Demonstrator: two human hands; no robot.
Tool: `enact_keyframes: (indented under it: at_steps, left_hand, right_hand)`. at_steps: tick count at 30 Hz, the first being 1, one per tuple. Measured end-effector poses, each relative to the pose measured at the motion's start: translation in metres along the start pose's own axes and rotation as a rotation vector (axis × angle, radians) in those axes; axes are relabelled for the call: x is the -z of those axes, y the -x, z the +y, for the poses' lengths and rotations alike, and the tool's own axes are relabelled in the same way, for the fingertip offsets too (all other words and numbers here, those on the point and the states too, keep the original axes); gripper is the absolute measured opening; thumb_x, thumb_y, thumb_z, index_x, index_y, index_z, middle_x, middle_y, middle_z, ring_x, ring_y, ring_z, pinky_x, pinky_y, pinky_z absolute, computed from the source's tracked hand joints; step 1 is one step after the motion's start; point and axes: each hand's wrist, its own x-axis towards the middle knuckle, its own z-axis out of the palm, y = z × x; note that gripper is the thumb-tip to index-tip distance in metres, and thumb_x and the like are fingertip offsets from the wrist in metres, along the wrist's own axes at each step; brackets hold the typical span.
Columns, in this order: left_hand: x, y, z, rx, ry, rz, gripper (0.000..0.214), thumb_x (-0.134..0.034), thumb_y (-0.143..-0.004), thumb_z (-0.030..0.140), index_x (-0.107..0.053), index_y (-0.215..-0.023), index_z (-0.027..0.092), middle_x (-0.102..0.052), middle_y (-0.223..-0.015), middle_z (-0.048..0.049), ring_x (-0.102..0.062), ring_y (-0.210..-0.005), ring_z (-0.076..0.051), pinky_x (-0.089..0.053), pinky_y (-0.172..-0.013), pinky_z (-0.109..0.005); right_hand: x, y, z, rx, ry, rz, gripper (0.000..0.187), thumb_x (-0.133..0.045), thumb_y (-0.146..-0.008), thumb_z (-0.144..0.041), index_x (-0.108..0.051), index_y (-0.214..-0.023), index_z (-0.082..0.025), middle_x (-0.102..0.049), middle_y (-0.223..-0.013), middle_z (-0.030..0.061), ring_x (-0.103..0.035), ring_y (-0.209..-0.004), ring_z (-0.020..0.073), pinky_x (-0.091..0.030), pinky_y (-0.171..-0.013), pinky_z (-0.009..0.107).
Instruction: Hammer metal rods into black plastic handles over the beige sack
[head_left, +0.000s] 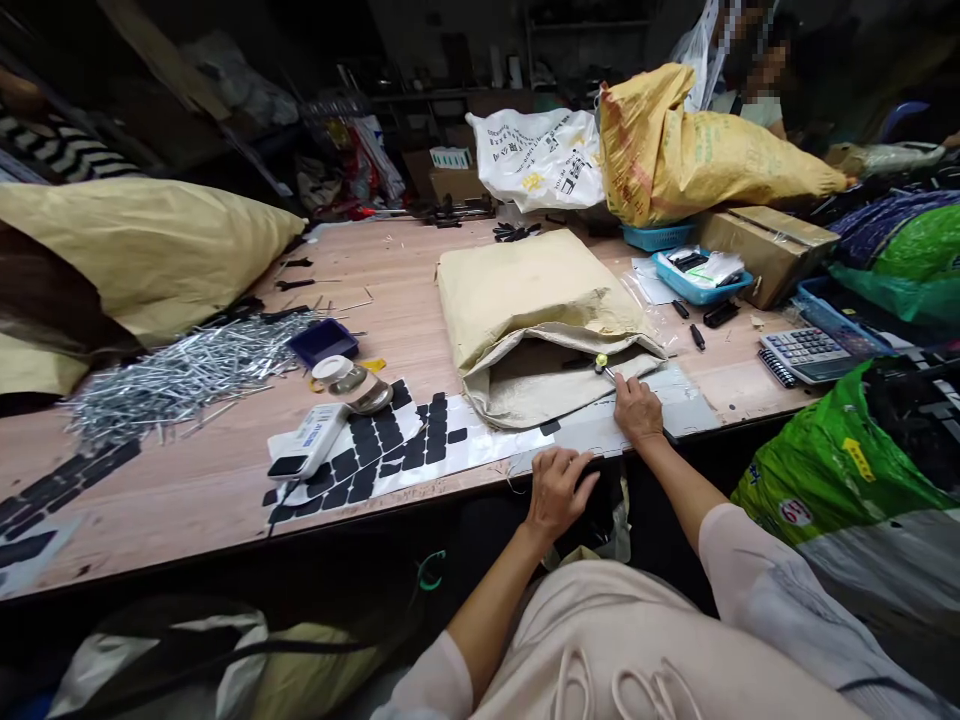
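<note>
A beige paper sack point(525, 290) lies on the table with its wide mouth facing me. At the mouth's right corner, my right hand point(637, 408) is closed on a short metal rod with a yellow-green end point(602, 363). The rod's far end points into the sack's opening. My left hand point(556, 490) rests near the table's front edge, below the sack, its thumb apart from loosely bent fingers and nothing seen in it. What lies deep inside the sack is hidden in shadow.
Left of the sack are a pile of metal rods point(195, 375), a dark blue tray point(324, 343), a glass jar point(360, 386) and sheets of black stickers point(375, 440). Rightward sit a blue basket point(701, 280), a carton point(765, 250), a calculator point(806, 350) and a green bag point(810, 470).
</note>
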Motion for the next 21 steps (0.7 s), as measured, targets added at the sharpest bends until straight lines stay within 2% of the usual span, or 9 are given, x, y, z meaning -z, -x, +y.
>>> enact_keyframes:
  at_steps: [3,6,8,10,12,14,17,21]
  left_hand:
    - [-0.007,-0.073,-0.017,0.148,-0.044,0.029,0.027,-0.056,-0.095,0.035,-0.069,-0.117,0.025,-0.067,-0.106,-0.0082,-0.053,-0.107,-0.025,-0.038,-0.096,-0.040]
    - [-0.023,-0.143,-0.041,0.329,-0.104,-0.039,0.030,-0.055,-0.095,0.034,-0.067,-0.121,0.025,-0.065,-0.116,-0.0095,-0.050,-0.113,-0.028,-0.038,-0.096,-0.040]
    - [-0.036,-0.175,-0.056,0.431,-0.149,-0.152,0.029,-0.055,-0.094,0.036,-0.069,-0.116,0.023,-0.063,-0.117,-0.0121,-0.048,-0.117,-0.032,-0.037,-0.098,-0.043]
    - [-0.046,-0.192,-0.066,0.503,-0.179,-0.265,0.027,-0.054,-0.094,0.038,-0.071,-0.108,0.021,-0.063,-0.115,-0.0150,-0.048,-0.118,-0.035,-0.035,-0.099,-0.046]
    - [-0.050,-0.196,-0.072,0.518,-0.176,-0.301,0.027,-0.055,-0.094,0.039,-0.072,-0.103,0.020,-0.063,-0.112,-0.0160,-0.049,-0.117,-0.036,-0.034,-0.100,-0.049]
    - [-0.048,-0.189,-0.074,0.477,-0.130,-0.251,0.025,-0.058,-0.092,0.040,-0.072,-0.104,0.023,-0.063,-0.112,-0.0140,-0.047,-0.117,-0.035,-0.034,-0.100,-0.047]
    - [-0.035,-0.165,-0.073,0.423,-0.025,-0.175,0.022,-0.063,-0.089,0.038,-0.073,-0.107,0.029,-0.065,-0.111,-0.0079,-0.046,-0.116,-0.030,-0.035,-0.098,-0.043]
    - [-0.024,-0.130,-0.068,0.461,0.066,-0.165,0.020,-0.066,-0.088,0.035,-0.074,-0.106,0.031,-0.068,-0.106,-0.0029,-0.048,-0.111,-0.026,-0.035,-0.097,-0.039]
  right_hand:
    - [0.000,0.000,-0.001,0.003,-0.002,0.006,0.044,-0.037,-0.100,-0.018,-0.051,-0.142,-0.015,-0.060,-0.105,0.0145,-0.050,-0.091,0.0259,-0.037,-0.070,0.034]
    - [0.000,0.000,-0.002,-0.008,-0.001,-0.001,0.044,-0.038,-0.100,-0.018,-0.051,-0.141,-0.015,-0.060,-0.104,0.0138,-0.050,-0.090,0.0256,-0.037,-0.070,0.033]
    - [0.000,-0.001,-0.002,-0.013,-0.003,-0.008,0.044,-0.039,-0.099,-0.017,-0.052,-0.141,-0.016,-0.060,-0.104,0.0139,-0.050,-0.090,0.0253,-0.037,-0.070,0.033]
    - [0.001,-0.001,-0.003,-0.010,-0.011,-0.016,0.043,-0.038,-0.099,-0.017,-0.052,-0.140,-0.015,-0.060,-0.104,0.0142,-0.050,-0.090,0.0251,-0.038,-0.071,0.033]
    - [0.002,-0.002,-0.003,-0.006,-0.020,-0.023,0.043,-0.038,-0.099,-0.016,-0.052,-0.140,-0.014,-0.060,-0.104,0.0146,-0.051,-0.091,0.0252,-0.038,-0.072,0.033]
    - [0.002,-0.001,-0.003,-0.006,-0.029,-0.029,0.044,-0.038,-0.099,-0.016,-0.051,-0.141,-0.014,-0.060,-0.105,0.0153,-0.050,-0.091,0.0256,-0.039,-0.072,0.033]
    - [0.003,-0.001,-0.003,-0.010,-0.037,-0.032,0.046,-0.041,-0.097,-0.016,-0.050,-0.142,-0.013,-0.059,-0.106,0.0163,-0.050,-0.092,0.0262,-0.040,-0.073,0.034]
    - [0.003,-0.001,-0.001,-0.008,-0.039,-0.025,0.047,-0.041,-0.097,-0.016,-0.050,-0.142,-0.013,-0.059,-0.106,0.0163,-0.049,-0.092,0.0264,-0.039,-0.073,0.034]
